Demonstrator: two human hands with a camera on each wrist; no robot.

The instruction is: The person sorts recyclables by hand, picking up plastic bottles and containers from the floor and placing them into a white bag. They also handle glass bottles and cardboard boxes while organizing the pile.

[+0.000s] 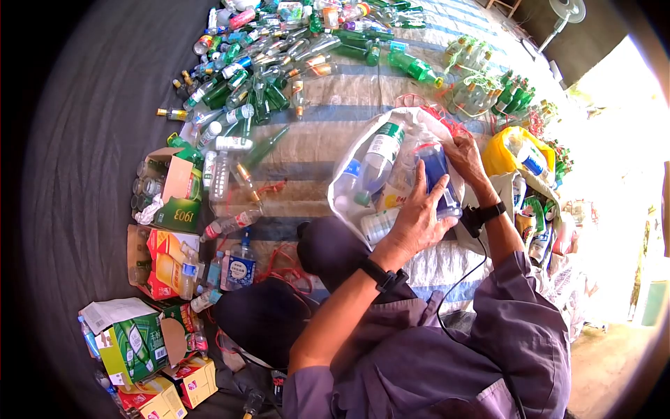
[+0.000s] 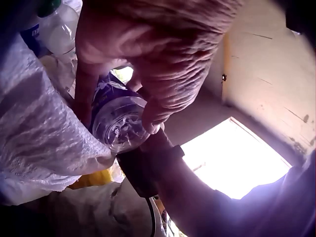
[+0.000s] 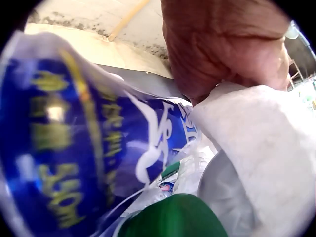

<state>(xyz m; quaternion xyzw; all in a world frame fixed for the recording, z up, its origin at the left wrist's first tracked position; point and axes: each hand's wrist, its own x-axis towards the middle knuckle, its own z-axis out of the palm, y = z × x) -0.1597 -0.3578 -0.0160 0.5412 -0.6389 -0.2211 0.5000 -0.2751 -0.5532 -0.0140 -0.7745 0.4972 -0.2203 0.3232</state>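
A clear plastic bottle with a blue label [image 1: 436, 167] lies tilted in the mouth of a white woven sack [image 1: 340, 183], its base toward the person. My left hand [image 1: 419, 218] grips it near the base, and in the left wrist view the thumb and fingers stand on either side of the clear base [image 2: 120, 126]. With my right hand [image 1: 466, 162] I pinch the sack's rim [image 3: 247, 111] on its right side, close beside the bottle. Inside the sack lie a large clear bottle with a green-and-white label [image 1: 382, 150] and several other plastic bottles.
A big heap of glass and plastic bottles [image 1: 262, 84] spreads ahead on the striped sheet. Cardboard boxes [image 1: 132, 342] line the left side. To the right stand a yellow bag [image 1: 499, 150], a sack of cans [image 1: 534, 223] and tied bundles of bottles [image 1: 474, 94].
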